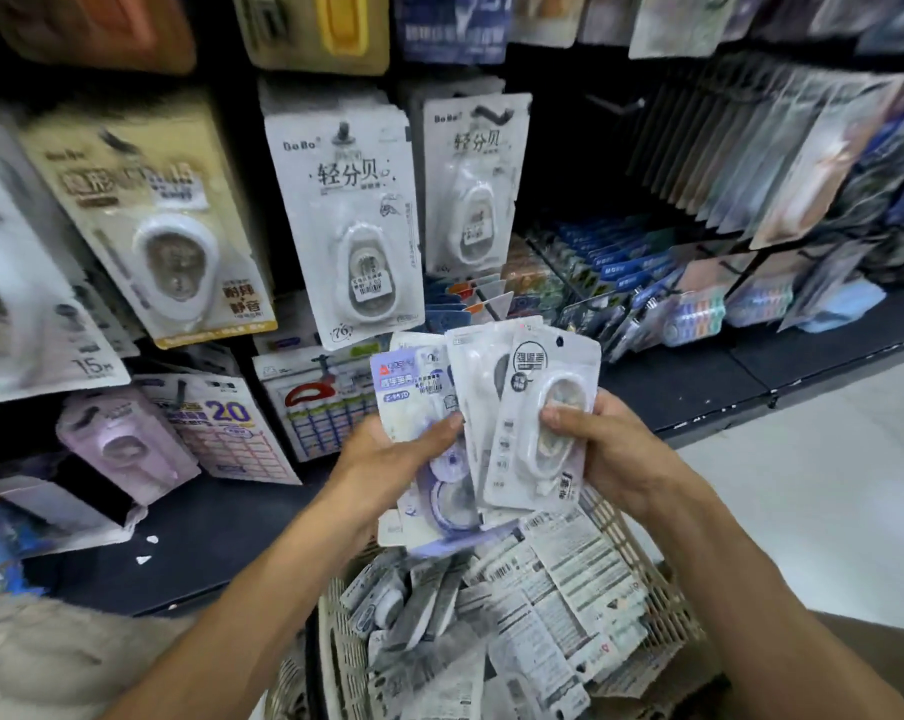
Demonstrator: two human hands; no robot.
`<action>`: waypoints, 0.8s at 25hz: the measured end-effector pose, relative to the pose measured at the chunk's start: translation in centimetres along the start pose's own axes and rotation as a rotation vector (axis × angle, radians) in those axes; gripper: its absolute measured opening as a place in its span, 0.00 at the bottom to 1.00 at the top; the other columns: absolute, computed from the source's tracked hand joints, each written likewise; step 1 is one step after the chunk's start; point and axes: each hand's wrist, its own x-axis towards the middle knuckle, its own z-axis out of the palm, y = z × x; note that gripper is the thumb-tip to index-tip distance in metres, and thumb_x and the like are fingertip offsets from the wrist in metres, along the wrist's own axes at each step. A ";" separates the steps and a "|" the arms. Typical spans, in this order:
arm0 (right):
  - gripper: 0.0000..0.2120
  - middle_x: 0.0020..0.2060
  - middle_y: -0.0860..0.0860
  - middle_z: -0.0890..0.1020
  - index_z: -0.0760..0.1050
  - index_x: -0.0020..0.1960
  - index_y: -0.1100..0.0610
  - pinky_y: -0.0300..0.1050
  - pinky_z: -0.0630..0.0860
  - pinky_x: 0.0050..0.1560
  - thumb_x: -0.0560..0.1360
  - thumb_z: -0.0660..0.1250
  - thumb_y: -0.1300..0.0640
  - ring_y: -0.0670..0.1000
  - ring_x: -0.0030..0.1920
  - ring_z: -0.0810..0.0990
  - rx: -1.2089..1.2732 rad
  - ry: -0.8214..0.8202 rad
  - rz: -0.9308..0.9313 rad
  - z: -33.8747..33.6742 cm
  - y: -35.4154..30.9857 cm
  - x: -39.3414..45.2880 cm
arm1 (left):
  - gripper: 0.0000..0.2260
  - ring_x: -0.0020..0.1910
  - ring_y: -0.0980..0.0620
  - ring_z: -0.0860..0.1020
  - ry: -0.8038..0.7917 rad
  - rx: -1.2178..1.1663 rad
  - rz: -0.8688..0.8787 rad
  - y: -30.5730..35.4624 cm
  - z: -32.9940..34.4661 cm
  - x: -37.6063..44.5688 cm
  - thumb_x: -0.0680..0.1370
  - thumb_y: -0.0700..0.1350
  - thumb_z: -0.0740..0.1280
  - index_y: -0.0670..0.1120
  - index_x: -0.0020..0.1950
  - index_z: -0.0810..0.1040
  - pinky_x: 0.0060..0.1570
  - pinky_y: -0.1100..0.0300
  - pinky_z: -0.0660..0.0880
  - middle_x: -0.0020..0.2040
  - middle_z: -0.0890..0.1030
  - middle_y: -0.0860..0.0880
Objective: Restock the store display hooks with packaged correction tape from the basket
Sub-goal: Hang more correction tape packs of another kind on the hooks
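Nearest the camera, a beige slatted basket (642,543) sits low in the middle of the view, heaped with correction tape packs (554,605), most lying back-side up with barcodes showing. Just above its far rim, both hands hold a fanned bundle of packs. The left hand (387,459) grips the purple-printed packs (413,387) from the left, its thumb pressed across their faces. The right hand (595,439) pinches the front white pack (538,423), thumb on its clear blister and fingers curled behind.

Beyond the hands, the display hooks carry hanging stock: a white BoBo pack (351,220) and a second white BoBo pack (473,184) just to its right, and a cream pack (148,210) towards the left edge of the rack. A lilac pack (122,444) hangs lower, close to the dark shelf (206,537).

The step looks like sorting the bundle by type before hanging. The risks from here: the loosely fanned packs could slip and drop back into the basket or onto the floor as the front one is drawn off, and several designs look alike, so a pack could end up on the wrong hook. The hanging holes are also small, and a hurried push could tear the card.
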 end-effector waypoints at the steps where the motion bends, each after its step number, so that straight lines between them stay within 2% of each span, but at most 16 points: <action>1: 0.25 0.47 0.58 0.87 0.83 0.53 0.60 0.48 0.83 0.42 0.58 0.83 0.57 0.56 0.44 0.87 0.013 0.027 -0.027 0.9 -0.8 -0.1 | 0.11 0.48 0.55 0.87 -0.015 -0.086 0.014 1.0 0.4 -0.2 0.64 0.55 0.79 0.61 0.46 0.88 0.44 0.61 0.82 0.49 0.88 0.54; 2: 0.23 0.47 0.58 0.87 0.84 0.52 0.59 0.50 0.84 0.42 0.59 0.82 0.56 0.56 0.44 0.87 0.014 0.046 -0.059 1.6 -1.6 -0.3 | 0.14 0.48 0.54 0.87 -0.031 -0.137 0.039 1.9 0.6 -0.4 0.61 0.56 0.80 0.60 0.45 0.88 0.42 0.63 0.82 0.49 0.88 0.53; 5: 0.35 0.54 0.62 0.85 0.81 0.60 0.60 0.58 0.83 0.50 0.56 0.85 0.48 0.62 0.49 0.86 -0.075 0.012 -0.147 3.4 -4.2 -1.4 | 0.19 0.49 0.49 0.87 -0.093 -0.099 0.130 3.7 0.8 -0.8 0.59 0.50 0.85 0.55 0.49 0.88 0.42 0.60 0.82 0.50 0.88 0.48; 6: 0.35 0.54 0.63 0.85 0.80 0.60 0.59 0.59 0.83 0.50 0.57 0.85 0.48 0.62 0.50 0.86 -0.101 -0.015 -0.174 3.9 -5.3 -1.6 | 0.19 0.49 0.47 0.87 -0.118 -0.109 0.140 4.3 0.9 -1.0 0.60 0.48 0.84 0.54 0.50 0.88 0.42 0.59 0.82 0.51 0.88 0.46; 9: 0.26 0.52 0.59 0.87 0.81 0.60 0.58 0.49 0.84 0.42 0.65 0.80 0.51 0.56 0.47 0.87 -0.084 0.009 -0.284 4.2 -9.6 -1.0 | 0.20 0.50 0.45 0.87 -0.116 -0.184 0.231 6.4 1.1 -1.2 0.61 0.46 0.84 0.52 0.51 0.87 0.42 0.57 0.83 0.52 0.88 0.44; 12: 0.22 0.54 0.55 0.87 0.80 0.63 0.56 0.49 0.84 0.43 0.70 0.74 0.51 0.56 0.49 0.87 -0.134 0.118 -0.322 2.5 -14.5 0.2 | 0.23 0.50 0.47 0.87 -0.020 -0.207 0.350 9.1 1.0 -1.3 0.59 0.44 0.86 0.54 0.51 0.87 0.41 0.59 0.83 0.52 0.88 0.46; 15: 0.18 0.54 0.53 0.87 0.79 0.63 0.51 0.48 0.82 0.37 0.73 0.73 0.55 0.55 0.48 0.88 -0.276 0.152 -0.303 0.0 -17.5 1.0 | 0.21 0.46 0.48 0.88 0.050 -0.206 0.426 10.7 1.0 -1.3 0.57 0.47 0.82 0.56 0.49 0.86 0.37 0.60 0.82 0.48 0.89 0.48; 18: 0.23 0.53 0.52 0.87 0.77 0.64 0.51 0.45 0.82 0.37 0.70 0.75 0.53 0.54 0.48 0.88 -0.314 0.197 -0.388 -1.3 -18.2 2.2 | 0.25 0.46 0.48 0.88 0.042 -0.158 0.448 11.2 1.7 -1.3 0.56 0.44 0.86 0.58 0.49 0.86 0.38 0.59 0.83 0.48 0.89 0.49; 20: 0.25 0.51 0.53 0.88 0.78 0.63 0.52 0.43 0.82 0.37 0.67 0.76 0.52 0.54 0.47 0.88 -0.283 0.226 -0.425 -1.2 -18.3 3.3 | 0.23 0.47 0.47 0.88 0.034 -0.145 0.424 10.9 1.9 -0.9 0.57 0.46 0.86 0.58 0.50 0.86 0.39 0.59 0.83 0.49 0.88 0.49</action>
